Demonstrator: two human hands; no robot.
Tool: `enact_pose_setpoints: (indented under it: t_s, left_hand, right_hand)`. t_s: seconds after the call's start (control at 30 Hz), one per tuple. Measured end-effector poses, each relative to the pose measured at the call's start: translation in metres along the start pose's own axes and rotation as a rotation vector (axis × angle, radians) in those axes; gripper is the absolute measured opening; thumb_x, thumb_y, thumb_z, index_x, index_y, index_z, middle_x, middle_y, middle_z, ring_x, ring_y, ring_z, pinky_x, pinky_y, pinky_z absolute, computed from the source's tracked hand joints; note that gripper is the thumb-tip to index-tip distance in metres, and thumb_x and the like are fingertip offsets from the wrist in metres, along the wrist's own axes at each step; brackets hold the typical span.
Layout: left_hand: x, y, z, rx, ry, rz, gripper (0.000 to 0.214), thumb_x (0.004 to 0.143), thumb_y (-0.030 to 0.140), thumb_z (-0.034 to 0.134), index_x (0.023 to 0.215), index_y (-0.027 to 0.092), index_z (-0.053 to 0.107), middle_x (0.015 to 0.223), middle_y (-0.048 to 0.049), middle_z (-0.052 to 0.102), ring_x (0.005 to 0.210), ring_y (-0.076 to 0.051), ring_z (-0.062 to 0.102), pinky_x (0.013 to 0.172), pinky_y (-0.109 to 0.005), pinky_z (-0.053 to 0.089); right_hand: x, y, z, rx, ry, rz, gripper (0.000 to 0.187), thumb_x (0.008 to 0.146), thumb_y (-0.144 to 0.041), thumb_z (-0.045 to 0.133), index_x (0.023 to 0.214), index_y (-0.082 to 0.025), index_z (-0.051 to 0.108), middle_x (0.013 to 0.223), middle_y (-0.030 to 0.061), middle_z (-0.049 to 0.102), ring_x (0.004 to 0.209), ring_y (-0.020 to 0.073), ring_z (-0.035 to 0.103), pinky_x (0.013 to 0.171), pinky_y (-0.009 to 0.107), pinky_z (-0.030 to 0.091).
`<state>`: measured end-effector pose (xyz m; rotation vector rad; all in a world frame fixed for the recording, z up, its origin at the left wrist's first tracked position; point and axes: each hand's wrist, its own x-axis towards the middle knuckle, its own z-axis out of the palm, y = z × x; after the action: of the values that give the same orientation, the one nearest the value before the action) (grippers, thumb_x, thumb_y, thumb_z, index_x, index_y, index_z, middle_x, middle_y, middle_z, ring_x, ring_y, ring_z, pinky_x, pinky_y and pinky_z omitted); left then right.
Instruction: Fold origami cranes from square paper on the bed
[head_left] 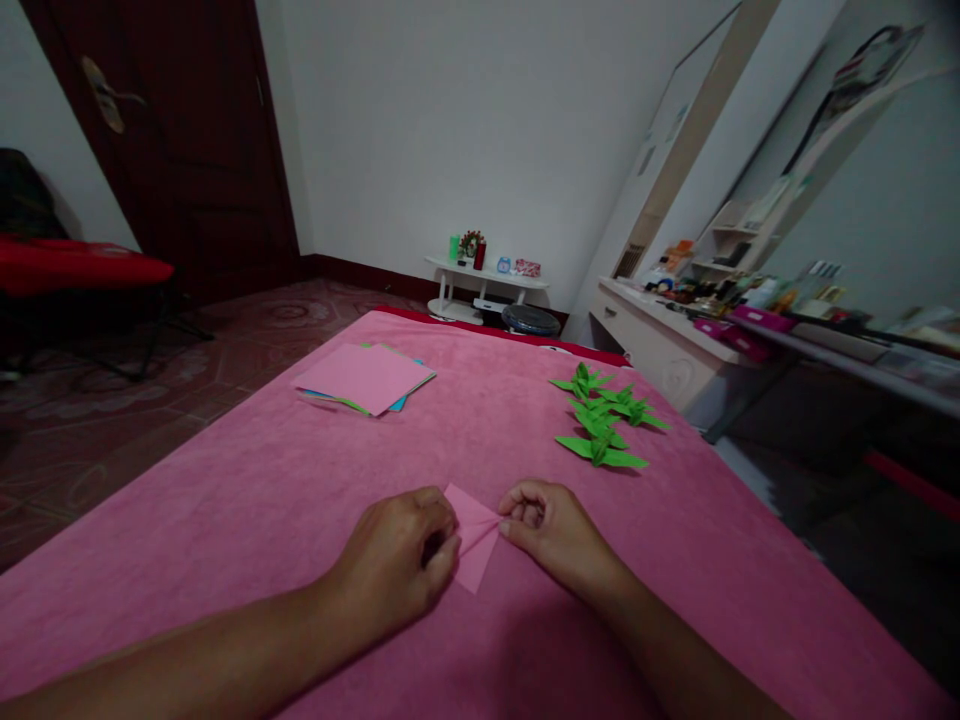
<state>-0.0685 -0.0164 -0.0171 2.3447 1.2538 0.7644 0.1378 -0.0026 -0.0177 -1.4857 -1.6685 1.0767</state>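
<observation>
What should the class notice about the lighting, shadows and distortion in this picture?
Head view: dim light, with the floor especially dark; a soft shadow on the pink cloth between the forearms; the door leaning, likely from lens distortion and camera tilt; small items on the dressing table indistinct; the folded pink paper low in contrast against the cloth.

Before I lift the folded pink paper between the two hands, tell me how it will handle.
The folded pink paper looks thin, so it is probably very light. Its creases likely stiffen it somewhat, but the pointed corners may bend easily. Lying low on the pink cloth, it seems more apt to slide than roll.
</observation>
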Motion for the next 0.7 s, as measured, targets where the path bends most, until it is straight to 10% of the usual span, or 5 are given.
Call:
enact_pose_setpoints:
  t_s: [0.7]
  left_hand:
    - [0.0011,-0.0016,-0.0009,-0.049,-0.040,-0.026,0.012,0.075,0.018,0.049,0.069,0.017,0.060,0.072,-0.0030,0.059,0.063,-0.013,0.053,0.059,-0.023,0.040]
  right_hand:
    - [-0.0042,0.0020,0.0087,-0.247,0.064,-0.128,0.005,0.067,-0.023,0.069,0.071,-0.021,0.071,0.070,-0.0002,0.058,0.064,0.0115,0.051,0.056,0.021,0.036]
